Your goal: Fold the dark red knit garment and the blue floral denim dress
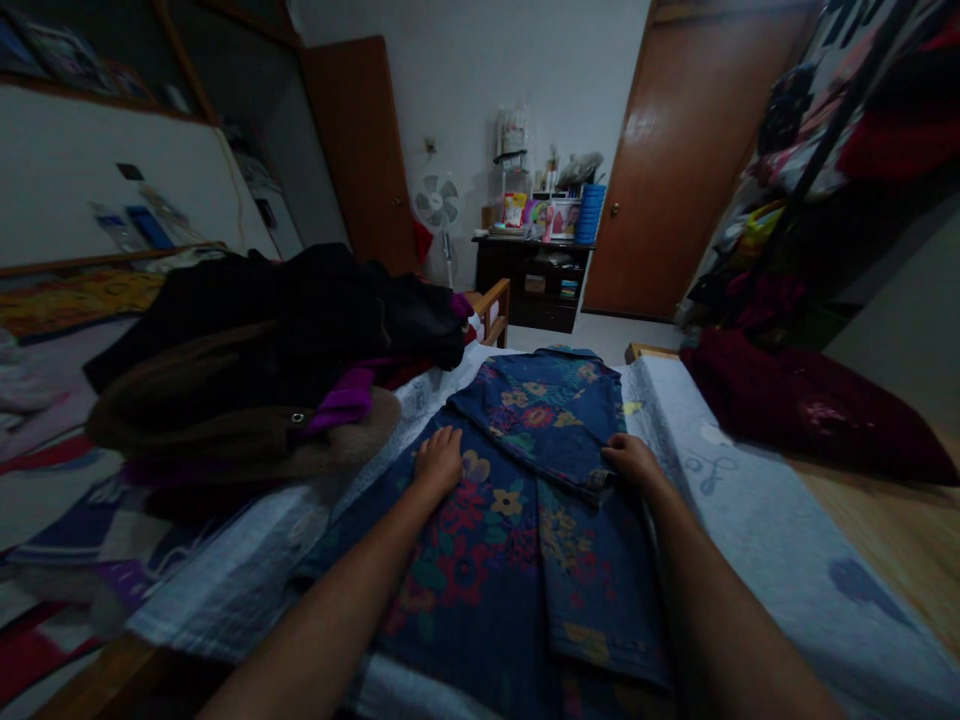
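Observation:
A dark blue floral jacket (480, 570) lies spread before me, its collar at the far end. One sleeve is folded across the upper part, and another strip of cloth like a sleeve runs down the right side. My left hand (440, 458) rests flat on the jacket's left side, fingers stretched forward over the cloth. At the right edge, my right hand (630, 460) is closed, thumb and fingers pinching the fabric near the folded sleeve. Under the jacket is a pale patterned cloth (720, 500).
Dark clothes (300, 320) are heaped on the left. A maroon folded garment or cushion (817, 410) lies at the right on a wooden surface (885, 530). Beyond stand a wooden chair arm (493, 300), a white fan (439, 205) and a dark cabinet (525, 285). Clothes hang at the right.

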The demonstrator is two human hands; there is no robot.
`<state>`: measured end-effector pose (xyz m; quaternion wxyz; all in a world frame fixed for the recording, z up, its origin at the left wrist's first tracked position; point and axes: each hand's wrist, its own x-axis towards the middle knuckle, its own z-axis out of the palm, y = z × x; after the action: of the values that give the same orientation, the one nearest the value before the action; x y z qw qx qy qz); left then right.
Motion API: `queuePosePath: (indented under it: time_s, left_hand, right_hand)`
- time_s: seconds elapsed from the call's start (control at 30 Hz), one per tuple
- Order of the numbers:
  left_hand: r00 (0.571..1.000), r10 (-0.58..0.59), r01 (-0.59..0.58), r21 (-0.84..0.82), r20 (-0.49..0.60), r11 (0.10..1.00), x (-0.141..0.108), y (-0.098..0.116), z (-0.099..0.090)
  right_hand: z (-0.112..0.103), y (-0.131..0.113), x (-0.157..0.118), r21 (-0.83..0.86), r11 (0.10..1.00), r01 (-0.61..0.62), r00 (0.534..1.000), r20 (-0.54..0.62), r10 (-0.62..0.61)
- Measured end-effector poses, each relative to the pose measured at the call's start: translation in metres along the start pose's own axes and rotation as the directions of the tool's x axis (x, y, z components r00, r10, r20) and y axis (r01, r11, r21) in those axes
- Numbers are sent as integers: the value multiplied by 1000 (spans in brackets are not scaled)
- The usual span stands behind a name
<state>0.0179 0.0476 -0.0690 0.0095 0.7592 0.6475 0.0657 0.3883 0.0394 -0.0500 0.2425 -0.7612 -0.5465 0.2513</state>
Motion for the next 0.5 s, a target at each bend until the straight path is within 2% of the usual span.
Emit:
queuePosePath:
  time_s: [0.23,0.33,0.43,0.5]
  left_hand:
    - [999,-28,27,-44,-18,999,-2,4,-2]
    - [999,-34,35,-29,26,999,-2,1,-7]
    - [993,-104,103,30,50,994,-4,-5,-16]
    - [986,-161,157,75,50,985,-7,-9,-23]
  right_hand:
    - [-14,1,-15,300,951,-73,996,67,55]
    - [-18,8,-21,252,966,-59,998,33,52]
    - [-19,11,-23,145,989,-29,997,79,18]
    - [-20,10,-25,159,987,-16,994,110,-1]
